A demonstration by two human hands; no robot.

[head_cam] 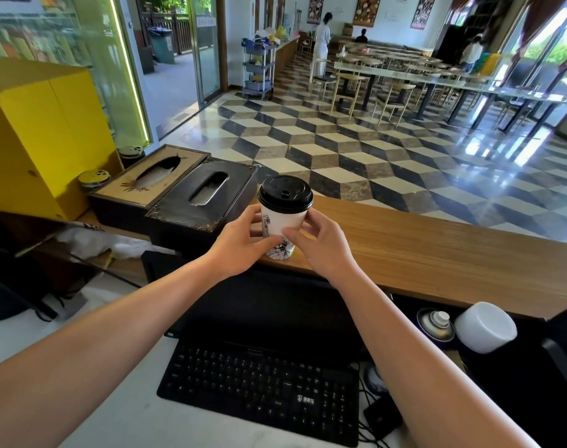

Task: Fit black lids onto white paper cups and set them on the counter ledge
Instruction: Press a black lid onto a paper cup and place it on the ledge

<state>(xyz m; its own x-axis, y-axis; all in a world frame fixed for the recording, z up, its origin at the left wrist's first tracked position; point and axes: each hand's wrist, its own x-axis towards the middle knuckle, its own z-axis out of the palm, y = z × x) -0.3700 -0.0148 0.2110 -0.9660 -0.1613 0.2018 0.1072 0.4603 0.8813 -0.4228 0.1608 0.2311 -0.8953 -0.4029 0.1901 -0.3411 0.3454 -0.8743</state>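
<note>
A white paper cup (pixel 280 226) with a dark ink drawing stands upright on the wooden counter ledge (pixel 437 250), near its left end. A black lid (pixel 285 193) sits on its rim. My left hand (pixel 240 244) wraps the cup's left side, thumb across the front. My right hand (pixel 321 244) holds the right side, thumb touching the lower front. The cup's base rests at the ledge's near edge.
Two tissue boxes, a tan one (pixel 149 181) and a black one (pixel 204 197), stand left of the cup. Below the ledge are a black monitor (pixel 269 305), a keyboard (pixel 259 386), a spray can (pixel 435 323) and a white cap (pixel 484 328). A yellow cabinet (pixel 42 130) is far left.
</note>
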